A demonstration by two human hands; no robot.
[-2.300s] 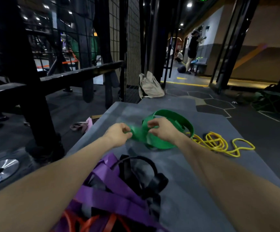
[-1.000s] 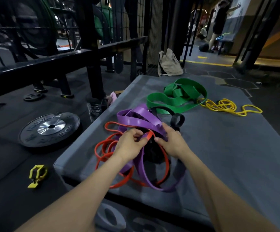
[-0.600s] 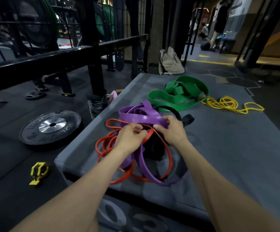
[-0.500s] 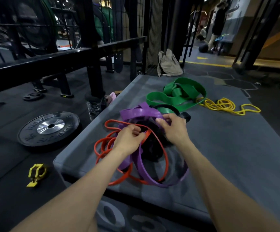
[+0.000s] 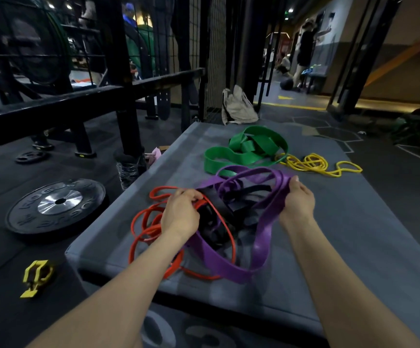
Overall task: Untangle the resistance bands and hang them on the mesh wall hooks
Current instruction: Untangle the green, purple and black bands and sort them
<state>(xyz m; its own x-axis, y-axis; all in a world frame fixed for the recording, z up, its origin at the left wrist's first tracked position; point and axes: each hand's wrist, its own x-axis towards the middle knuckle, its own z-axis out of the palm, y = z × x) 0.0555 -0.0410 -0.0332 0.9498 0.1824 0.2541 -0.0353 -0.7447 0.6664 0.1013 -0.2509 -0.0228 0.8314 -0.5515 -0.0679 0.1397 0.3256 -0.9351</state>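
From the head camera, the hands have drawn apart since half a second ago, when they worked close together over the tangle. The right hand (image 5: pixel 297 200) now grips the purple band (image 5: pixel 261 237) at its far right bend and has pulled it out toward the mat's right side, opening a wide loop. The left hand (image 5: pixel 180 213) is clenched on the red band (image 5: pixel 143 227) and black band (image 5: pixel 219 214) where they knot, near the left edge of the grey mat (image 5: pixel 354 234). The tangle sits at the mat's near end. The green band (image 5: pixel 244 151) and yellow band (image 5: pixel 312 163) lie unchanged at the far end, just touching. A weight plate (image 5: pixel 55 204) rests on the floor left of the mat.
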